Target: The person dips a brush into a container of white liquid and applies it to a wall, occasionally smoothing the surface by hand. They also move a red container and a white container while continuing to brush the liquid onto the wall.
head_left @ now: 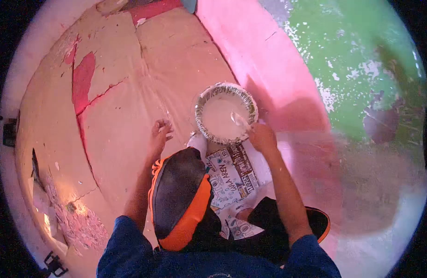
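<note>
A round basin (200,104) with a splattered rim stands in front of my bent knee, holding a pale, creamy liquid (218,113). At its right edge my right hand (262,137) is closed around a small tool (240,120) coated in the same pale stuff. The tool's tip is over or in the liquid; its exact kind is hidden by the coating and my fingers. My left hand (162,133) hovers left of the basin, fingers loosely curled and apart, with nothing visible in it.
A printed sheet (232,171) lies between my legs, below the basin. Tan sheeting (116,125) covers the floor at left, with red showing through tears and seams. To the right rise a pink surface (264,51) and a green wall with peeling paint (343,55).
</note>
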`<control>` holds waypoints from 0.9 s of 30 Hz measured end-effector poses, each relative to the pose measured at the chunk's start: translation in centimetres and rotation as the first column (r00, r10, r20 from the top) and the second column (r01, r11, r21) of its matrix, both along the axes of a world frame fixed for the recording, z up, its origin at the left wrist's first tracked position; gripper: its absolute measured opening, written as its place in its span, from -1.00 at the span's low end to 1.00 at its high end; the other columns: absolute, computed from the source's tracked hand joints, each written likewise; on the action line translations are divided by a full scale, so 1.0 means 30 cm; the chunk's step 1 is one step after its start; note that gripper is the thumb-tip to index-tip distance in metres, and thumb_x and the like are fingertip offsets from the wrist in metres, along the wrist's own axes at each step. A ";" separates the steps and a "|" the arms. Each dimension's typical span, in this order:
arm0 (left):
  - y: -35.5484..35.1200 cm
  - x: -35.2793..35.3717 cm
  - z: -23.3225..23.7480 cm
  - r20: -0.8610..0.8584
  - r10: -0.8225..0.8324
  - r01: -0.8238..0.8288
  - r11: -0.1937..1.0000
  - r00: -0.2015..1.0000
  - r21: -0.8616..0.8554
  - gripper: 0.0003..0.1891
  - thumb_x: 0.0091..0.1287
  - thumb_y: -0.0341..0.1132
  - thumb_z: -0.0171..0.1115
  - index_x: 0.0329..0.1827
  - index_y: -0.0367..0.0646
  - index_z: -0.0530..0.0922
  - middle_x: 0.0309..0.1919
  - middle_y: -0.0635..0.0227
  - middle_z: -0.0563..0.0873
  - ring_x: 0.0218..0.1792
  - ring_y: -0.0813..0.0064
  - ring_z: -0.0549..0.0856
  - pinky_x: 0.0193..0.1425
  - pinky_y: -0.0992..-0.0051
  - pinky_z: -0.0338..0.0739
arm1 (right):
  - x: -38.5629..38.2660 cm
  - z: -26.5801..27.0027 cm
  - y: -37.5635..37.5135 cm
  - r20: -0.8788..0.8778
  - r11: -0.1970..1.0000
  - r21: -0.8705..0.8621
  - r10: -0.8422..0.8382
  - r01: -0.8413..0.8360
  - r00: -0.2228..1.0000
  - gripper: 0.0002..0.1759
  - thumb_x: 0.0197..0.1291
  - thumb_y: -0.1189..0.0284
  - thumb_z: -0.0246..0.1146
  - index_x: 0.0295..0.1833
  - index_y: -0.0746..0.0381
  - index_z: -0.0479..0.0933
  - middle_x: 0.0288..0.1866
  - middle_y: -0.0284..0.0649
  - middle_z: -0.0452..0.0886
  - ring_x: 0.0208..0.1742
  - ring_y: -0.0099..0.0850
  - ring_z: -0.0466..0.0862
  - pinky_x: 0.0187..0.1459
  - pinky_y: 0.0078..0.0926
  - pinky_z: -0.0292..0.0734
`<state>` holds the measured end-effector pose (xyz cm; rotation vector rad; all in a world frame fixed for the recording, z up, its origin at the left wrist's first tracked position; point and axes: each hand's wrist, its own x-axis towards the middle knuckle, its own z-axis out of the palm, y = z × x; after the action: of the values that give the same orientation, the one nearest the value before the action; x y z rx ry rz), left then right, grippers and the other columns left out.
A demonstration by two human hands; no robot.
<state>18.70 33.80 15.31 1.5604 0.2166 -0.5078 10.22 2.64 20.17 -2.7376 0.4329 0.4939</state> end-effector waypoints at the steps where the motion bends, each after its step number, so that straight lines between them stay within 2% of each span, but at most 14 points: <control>1: -0.019 0.001 -0.004 -0.046 -0.025 0.023 0.999 0.999 -0.030 -0.63 0.18 -0.18 0.10 0.01 -0.08 0.30 -0.12 0.35 0.46 -0.16 0.46 0.51 -0.14 0.43 0.43 | -0.063 -0.016 -0.001 0.137 0.997 0.053 -0.057 0.050 0.989 -0.79 0.05 0.38 0.04 -0.31 0.30 0.46 -0.33 -0.02 0.53 -0.22 -0.09 0.54 -0.24 -0.18 0.45; 3: -0.075 0.012 -0.032 -0.062 -0.069 0.063 0.994 0.996 -0.087 -0.62 0.17 -0.22 0.09 0.01 -0.11 0.27 -0.14 0.33 0.46 -0.16 0.46 0.49 -0.15 0.42 0.42 | -0.158 -0.178 -0.004 0.132 0.975 0.166 -0.173 0.151 0.976 -0.81 0.05 0.43 0.01 -0.25 0.30 0.40 -0.32 0.00 0.50 -0.25 -0.06 0.51 -0.22 -0.12 0.40; 7: -0.163 0.046 -0.013 -0.114 -0.206 0.179 0.961 0.972 -0.211 -0.46 0.18 -0.20 0.09 0.19 -0.09 0.10 0.01 0.25 0.40 -0.07 0.39 0.46 -0.08 0.38 0.42 | -0.224 -0.204 0.044 0.490 0.939 0.289 -0.314 0.188 0.813 -0.73 0.10 0.37 0.01 -0.14 0.32 0.31 -0.25 0.12 0.47 -0.17 0.08 0.46 -0.16 -0.10 0.34; 9: -0.191 0.063 -0.050 -0.135 -0.294 0.172 0.811 0.946 -0.560 -0.44 0.19 -0.16 0.08 0.20 -0.06 0.09 -0.01 0.28 0.38 -0.03 0.37 0.43 -0.06 0.36 0.42 | -0.247 -0.238 0.074 0.355 0.927 0.210 -0.369 0.312 0.859 -0.73 0.13 0.36 -0.01 -0.12 0.30 0.31 -0.26 0.11 0.48 -0.20 0.08 0.47 -0.18 -0.10 0.35; 11: -0.209 0.078 -0.110 0.239 -0.373 0.440 0.809 0.897 -0.390 -0.49 0.18 -0.09 0.07 0.16 -0.02 0.16 -0.06 0.29 0.37 -0.08 0.36 0.44 -0.06 0.35 0.42 | -0.266 -0.174 0.109 0.173 0.862 0.271 -0.481 0.428 0.860 -0.73 0.15 0.34 -0.03 -0.12 0.30 0.31 -0.30 0.11 0.48 -0.23 0.09 0.47 -0.21 -0.11 0.36; 13: -0.247 0.105 -0.085 -0.186 -0.244 0.064 0.752 0.952 -0.656 -0.52 0.14 -0.02 0.07 0.07 0.00 0.26 -0.13 0.33 0.39 -0.20 0.39 0.47 -0.08 0.35 0.43 | -0.282 -0.204 0.114 0.511 0.882 0.317 -0.468 0.348 0.721 -0.73 0.16 0.31 -0.04 -0.16 0.31 0.31 -0.34 0.11 0.49 -0.23 0.10 0.48 -0.22 -0.09 0.36; 15: -0.291 0.119 -0.004 -0.137 -0.271 0.114 0.737 0.953 -0.667 -0.53 0.13 0.02 0.06 0.04 0.03 0.28 -0.15 0.33 0.40 -0.25 0.41 0.47 -0.11 0.33 0.43 | -0.277 -0.166 0.145 0.484 0.779 0.503 -0.613 0.375 0.624 -0.70 0.16 0.29 -0.06 -0.16 0.31 0.33 -0.32 0.13 0.50 -0.19 0.09 0.48 -0.20 -0.08 0.36; 17: -0.341 0.125 0.105 -0.110 -0.298 0.150 0.725 0.948 -0.672 -0.54 0.11 0.06 0.04 0.01 0.06 0.30 -0.17 0.32 0.42 -0.30 0.42 0.47 -0.14 0.31 0.43 | -0.284 -0.176 0.152 0.250 0.837 0.329 -0.524 0.437 0.814 -0.70 0.15 0.30 -0.06 -0.15 0.30 0.36 -0.26 0.14 0.50 -0.17 0.05 0.49 -0.17 -0.14 0.38; 19: -0.388 0.149 0.211 -0.197 -0.385 0.130 0.676 0.902 -0.725 -0.53 0.07 0.10 0.04 0.01 0.14 0.26 -0.26 0.31 0.45 -0.33 0.43 0.46 -0.22 0.27 0.41 | -0.276 -0.210 0.155 0.295 0.799 0.355 -0.589 0.485 0.753 -0.69 0.15 0.29 -0.05 -0.15 0.31 0.38 -0.26 0.15 0.50 -0.15 0.03 0.49 -0.17 -0.17 0.38; 21: -0.427 0.245 0.138 -0.264 -0.386 0.067 0.663 0.884 -0.746 -0.50 0.04 0.14 0.06 0.00 0.18 0.24 -0.30 0.25 0.46 -0.35 0.39 0.45 -0.28 0.27 0.38 | -0.266 -0.162 0.127 0.340 0.766 0.389 -0.635 0.511 0.693 -0.68 0.15 0.27 -0.05 -0.14 0.31 0.39 -0.26 0.16 0.50 -0.14 0.02 0.50 -0.17 -0.20 0.39; 23: -0.420 0.241 0.206 -0.285 -0.212 -0.047 0.723 0.935 -0.689 -0.42 -0.01 0.08 0.13 0.02 -0.04 0.30 -0.30 0.21 0.51 -0.26 0.28 0.48 -0.14 0.17 0.37 | -0.289 -0.004 0.127 0.430 0.726 0.536 -0.674 0.431 0.600 -0.66 0.15 0.25 -0.02 -0.14 0.31 0.41 -0.24 0.14 0.51 -0.13 -0.04 0.52 -0.13 -0.26 0.39; 24: -0.412 0.249 0.237 -0.273 -0.232 -0.026 0.716 0.934 -0.698 -0.42 -0.01 0.08 0.13 0.02 -0.04 0.30 -0.30 0.21 0.51 -0.26 0.28 0.48 -0.14 0.17 0.37 | -0.286 -0.046 0.095 0.629 0.780 0.536 -0.624 0.322 0.464 -0.69 0.18 0.26 0.00 -0.20 0.31 0.41 -0.39 -0.02 0.54 -0.33 -0.24 0.57 -0.28 -0.37 0.46; 25: -0.397 0.258 0.263 -0.260 -0.187 -0.036 0.743 0.947 -0.668 -0.38 -0.03 0.15 0.12 0.05 0.05 0.22 -0.28 0.18 0.48 -0.31 0.30 0.46 -0.22 0.22 0.37 | -0.307 0.043 0.084 0.639 0.779 0.532 -0.626 0.331 0.447 -0.69 0.18 0.26 0.00 -0.20 0.31 0.41 -0.39 -0.02 0.54 -0.33 -0.24 0.57 -0.28 -0.37 0.46; 27: -0.357 0.279 0.275 -0.242 -0.152 -0.038 0.771 0.958 -0.636 -0.34 -0.06 0.21 0.11 0.07 0.14 0.15 -0.27 0.15 0.46 -0.36 0.32 0.44 -0.30 0.27 0.37 | -0.386 0.241 0.058 0.296 0.471 0.844 -0.808 0.257 0.509 -0.76 0.21 0.29 -0.01 -0.29 0.25 0.41 -0.53 -0.26 0.47 -0.53 -0.53 0.48 -0.48 -0.57 0.44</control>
<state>27.06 23.09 23.57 0.8213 0.1852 -0.7634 -1.36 4.37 27.39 -1.6061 0.7421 -0.4769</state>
